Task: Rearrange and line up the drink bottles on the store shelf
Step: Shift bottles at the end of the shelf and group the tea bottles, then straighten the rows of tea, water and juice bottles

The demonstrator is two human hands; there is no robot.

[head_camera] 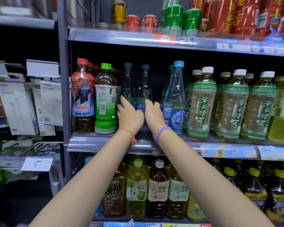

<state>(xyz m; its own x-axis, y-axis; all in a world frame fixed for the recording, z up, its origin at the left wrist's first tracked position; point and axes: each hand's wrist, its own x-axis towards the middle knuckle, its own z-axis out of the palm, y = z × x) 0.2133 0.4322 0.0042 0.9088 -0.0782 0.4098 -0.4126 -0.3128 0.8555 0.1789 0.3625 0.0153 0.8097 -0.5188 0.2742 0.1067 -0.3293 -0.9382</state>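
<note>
On the middle shelf (pixel 98 142) two clear blue-capped bottles stand set back from the front. My left hand (pixel 129 114) reaches in and curls its fingers round the left blue-capped bottle (pixel 127 84). My right hand (pixel 154 113) curls round the right blue-capped bottle (pixel 144 86) beside it. A third blue-capped bottle (pixel 175 99) stands further forward, just right of my right hand. Left of my hands stand a green-capped tea bottle (pixel 105 99) and a red-capped bottle (pixel 83 95), both at the shelf front.
Jasmine tea bottles (pixel 202 104) with white caps fill the shelf's right side. Cans (pixel 175 17) line the upper shelf; large tea bottles (pixel 157 189) fill the lower one. A grey upright post (pixel 63 79) borders the shelves on the left, with hanging packets (pixel 51 102) beyond.
</note>
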